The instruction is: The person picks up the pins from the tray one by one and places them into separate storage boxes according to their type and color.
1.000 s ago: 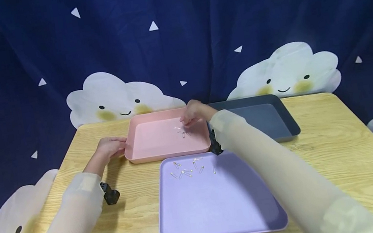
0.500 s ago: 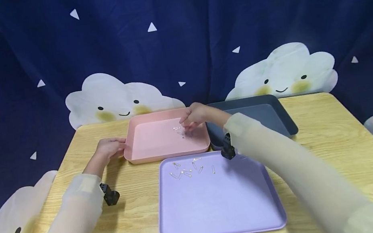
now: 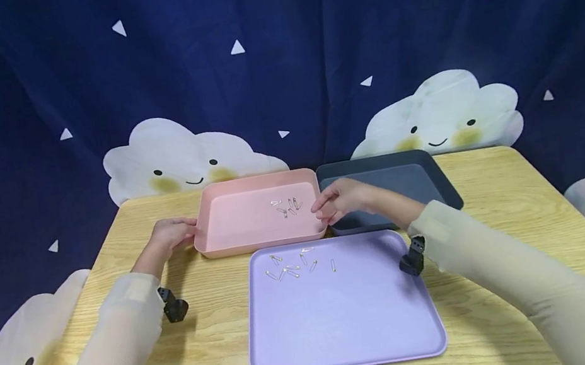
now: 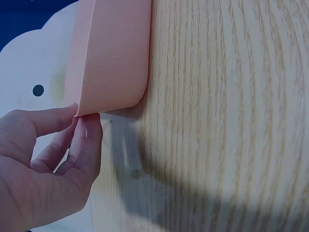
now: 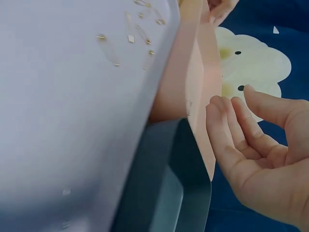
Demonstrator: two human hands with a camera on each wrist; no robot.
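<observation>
My left hand (image 3: 170, 235) pinches the left rim of the pink tray (image 4: 116, 63), its thumb and fingers at the edge in the left wrist view. My right hand (image 3: 345, 197) hovers over the place where the pink and dark grey trays meet. Its fingers are loosely bent and hold nothing, as the right wrist view (image 5: 260, 150) also shows of this hand. Several safety pins (image 3: 291, 203) lie in the right half of the pink tray. More safety pins (image 3: 292, 274) with gold-coloured heads are scattered near the far edge of the lilac tray (image 3: 344, 327).
The dark grey tray (image 3: 418, 178) stands right beside the pink one. The lilac tray lies in front of both on the wooden table (image 3: 215, 348). A dark blue curtain (image 3: 275, 70) with clouds hangs behind the table's far edge.
My right hand has drawn back to the right from over the pink tray's pins, which now show in full. The left hand stays at the tray's rim.
</observation>
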